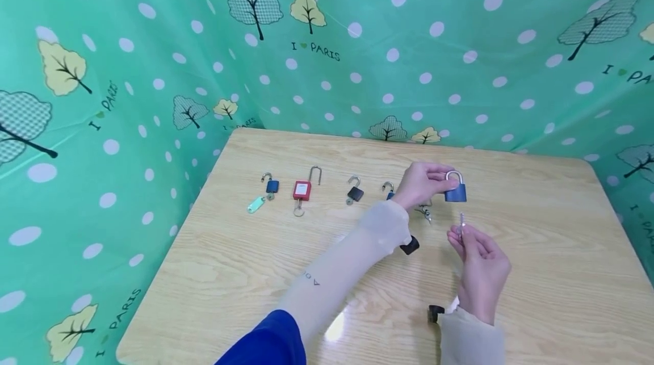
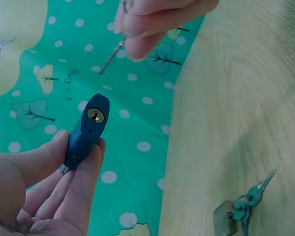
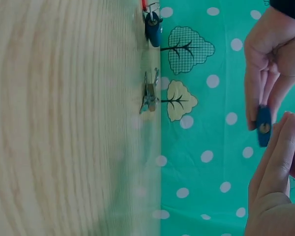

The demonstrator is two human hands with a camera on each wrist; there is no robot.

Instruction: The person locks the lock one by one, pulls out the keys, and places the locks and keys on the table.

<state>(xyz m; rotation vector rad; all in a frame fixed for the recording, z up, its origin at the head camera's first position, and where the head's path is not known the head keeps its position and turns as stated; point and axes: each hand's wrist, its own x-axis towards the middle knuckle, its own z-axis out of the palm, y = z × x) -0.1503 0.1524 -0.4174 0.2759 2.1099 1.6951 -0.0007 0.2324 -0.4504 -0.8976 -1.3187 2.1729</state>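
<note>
My left hand (image 1: 421, 183) holds a blue padlock (image 1: 455, 193) above the table, thumb on one side and fingers on the other. Its shackle points up in the head view. The left wrist view shows the brass keyhole (image 2: 95, 115) in the padlock's underside, facing my right hand (image 1: 482, 265). That right hand pinches a thin metal key (image 1: 462, 221), its blade pointing up toward the padlock. A gap separates the key tip from the keyhole. In the right wrist view the fingers hide most of the key.
Along the table's back lie a blue padlock (image 1: 273, 186) with a green tag (image 1: 256, 204), a red padlock (image 1: 302, 190) and a black padlock (image 1: 355, 194), shackles raised. Another blue padlock (image 1: 390, 196) is partly behind my left hand. Beside it, keys (image 2: 248, 201) hang from a small padlock (image 2: 224, 219).
</note>
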